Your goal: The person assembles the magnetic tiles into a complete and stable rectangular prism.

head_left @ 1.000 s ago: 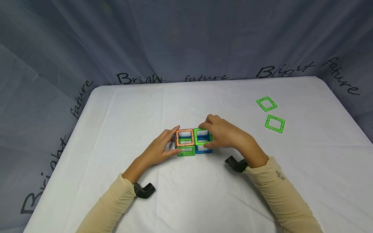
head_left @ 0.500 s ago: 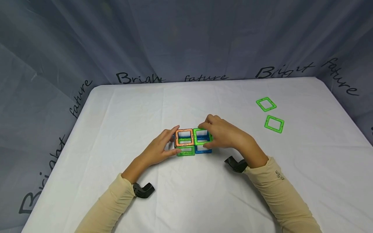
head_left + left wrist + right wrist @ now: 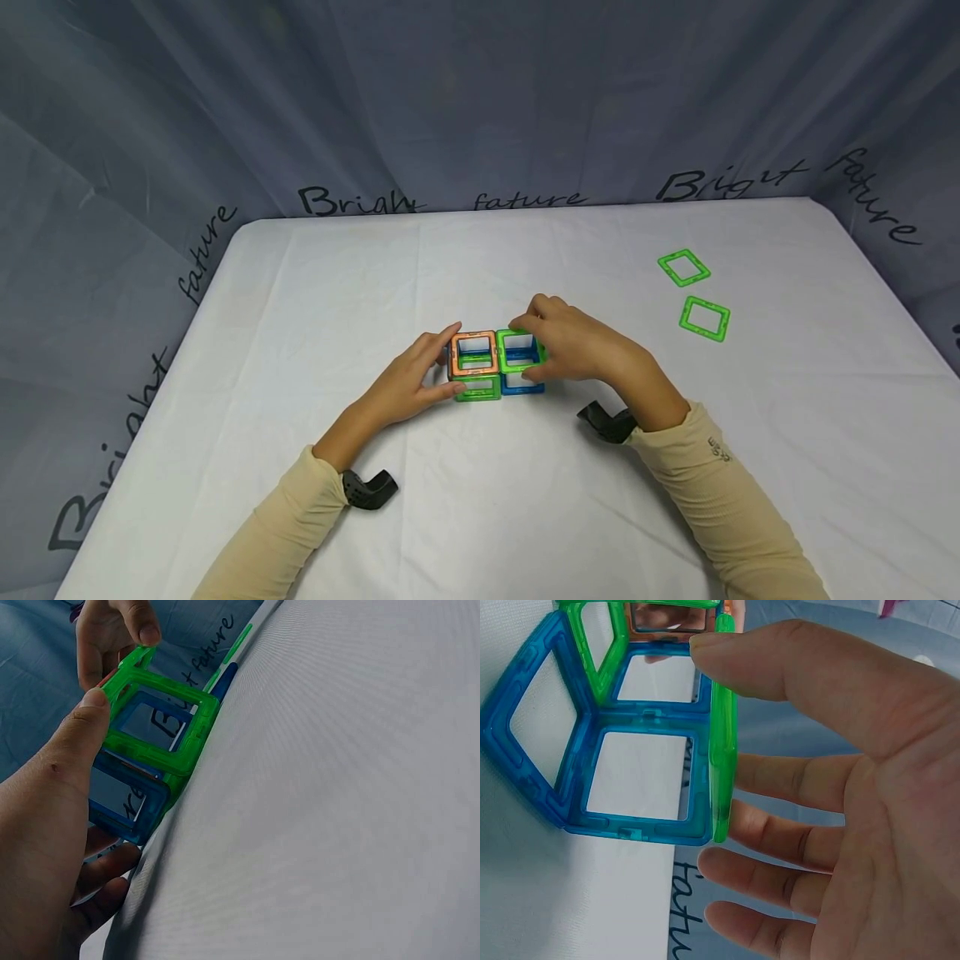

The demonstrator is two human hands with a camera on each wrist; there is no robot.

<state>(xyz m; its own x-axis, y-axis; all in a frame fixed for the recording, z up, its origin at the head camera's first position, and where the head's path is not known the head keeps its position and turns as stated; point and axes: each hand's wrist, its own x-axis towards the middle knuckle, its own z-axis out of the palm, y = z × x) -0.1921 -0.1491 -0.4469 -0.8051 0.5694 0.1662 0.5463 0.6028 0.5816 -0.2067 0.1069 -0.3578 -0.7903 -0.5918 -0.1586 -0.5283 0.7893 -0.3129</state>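
While head view hid it, right wrist view showed right hand [image 3: 840, 802] pinching green top tile [image 3: 721, 727]; left hand [image 3: 408, 387] gripped the orange-topped cube [image 3: 474, 365].

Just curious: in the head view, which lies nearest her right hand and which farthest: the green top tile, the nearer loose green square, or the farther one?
1. Green top tile, under the right hand.
2. Nearer loose green square, to its right.
3. Farther loose green square, beyond that.
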